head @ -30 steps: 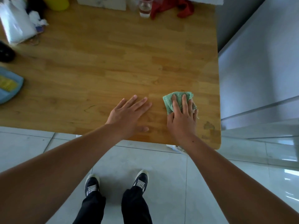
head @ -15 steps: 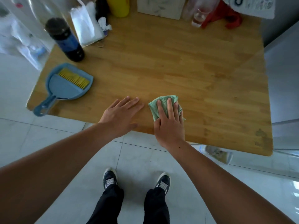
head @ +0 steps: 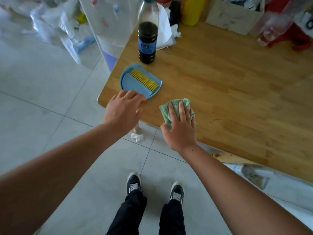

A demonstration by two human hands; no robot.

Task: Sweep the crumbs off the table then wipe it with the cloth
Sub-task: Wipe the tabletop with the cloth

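Observation:
My right hand (head: 180, 128) lies flat on a crumpled green cloth (head: 166, 111), pressing it onto the wooden table (head: 228, 92) near the front edge. My left hand (head: 123, 111) hovers over the table's front left corner, fingers apart, its fingertips at the near end of a blue dustpan (head: 135, 82). A yellow-bristled brush (head: 144, 80) lies in the dustpan, whose handle is hidden under my hand. I cannot see any crumbs on the wood.
A dark bottle with a blue label (head: 147, 43) stands just behind the dustpan. A yellow container (head: 191, 11), a cardboard box (head: 235, 16), a glass (head: 267, 34) and red cloth (head: 293, 39) line the back. A crumpled tissue (head: 137, 136) lies on the tiled floor.
My right hand has slid the cloth leftward along the front edge. My left hand has lifted off the wood and moved left to the dustpan's near end.

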